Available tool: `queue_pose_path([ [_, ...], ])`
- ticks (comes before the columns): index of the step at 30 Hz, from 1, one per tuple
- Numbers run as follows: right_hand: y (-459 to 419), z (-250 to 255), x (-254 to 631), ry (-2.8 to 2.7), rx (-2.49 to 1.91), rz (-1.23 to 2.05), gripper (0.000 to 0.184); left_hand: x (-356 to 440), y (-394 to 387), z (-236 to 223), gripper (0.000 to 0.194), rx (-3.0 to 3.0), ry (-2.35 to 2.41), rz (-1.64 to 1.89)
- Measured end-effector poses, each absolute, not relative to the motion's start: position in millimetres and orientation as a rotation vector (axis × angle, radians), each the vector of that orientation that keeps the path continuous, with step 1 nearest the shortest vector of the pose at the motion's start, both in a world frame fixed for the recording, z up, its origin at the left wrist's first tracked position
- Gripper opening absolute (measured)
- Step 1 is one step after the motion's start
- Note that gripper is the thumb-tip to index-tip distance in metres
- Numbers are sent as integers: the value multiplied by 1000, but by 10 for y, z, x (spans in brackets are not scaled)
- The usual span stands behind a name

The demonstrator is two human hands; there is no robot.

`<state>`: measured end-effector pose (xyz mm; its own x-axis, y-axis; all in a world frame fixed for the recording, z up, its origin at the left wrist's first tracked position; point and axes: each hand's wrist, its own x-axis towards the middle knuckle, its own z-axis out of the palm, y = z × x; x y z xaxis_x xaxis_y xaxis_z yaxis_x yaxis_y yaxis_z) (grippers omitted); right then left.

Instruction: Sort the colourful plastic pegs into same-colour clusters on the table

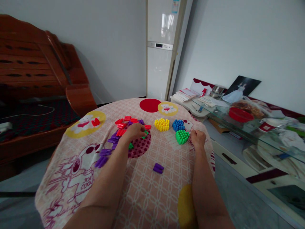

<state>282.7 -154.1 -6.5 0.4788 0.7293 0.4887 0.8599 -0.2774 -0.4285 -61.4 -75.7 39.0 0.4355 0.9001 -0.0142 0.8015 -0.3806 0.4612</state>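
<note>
The round table under my hands wears a pink patterned cloth [143, 203], and all the small coloured pieces lie or stand on it. My left hand [137, 131] reaches over the middle of the loose pile, fingers bent and tips turned down by some green pieces [144, 135]; I can't tell whether they pinch one. My right hand [198, 138] is curled closed just beside the green cluster [182, 137], and I can't see anything held in it.

The loose pile spreads around my left hand. Its purple pieces [103, 158] lie flat on the near left side, their long axes slanting away from me toward the right. The red pieces [121, 126] sit mostly beyond them, lying at mixed angles.

Toward the right, the yellow cluster [162, 125] is packed together with its rounded tips pointing up. The green cluster stands nearer me, tips up too, close to my right hand. Just beyond it is the smaller blue cluster [178, 125], also tips up.

A purple pair [158, 168] lies flat by itself between my forearms, its long axis mostly crosswise. A small red group [95, 122] rests well apart at the far left, on a yellow circle of the cloth.
</note>
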Motion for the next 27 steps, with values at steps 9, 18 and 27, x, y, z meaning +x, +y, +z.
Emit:
queue_pose_path([
  [9, -1517, -146, 2833, -1173, -1986, -52, 41, 473, -950, 231, 20, 2319, 981, 752],
  [18, -1509, -128, 2823, -1164, -2030, -112, 40, 832, -887, -3, 30, 2284, 940, 817],
  [27, -1509, -150, 2843, -1186, -2007, -102, 43, 808, -907, -59, 39, 2209, 951, 888],
])
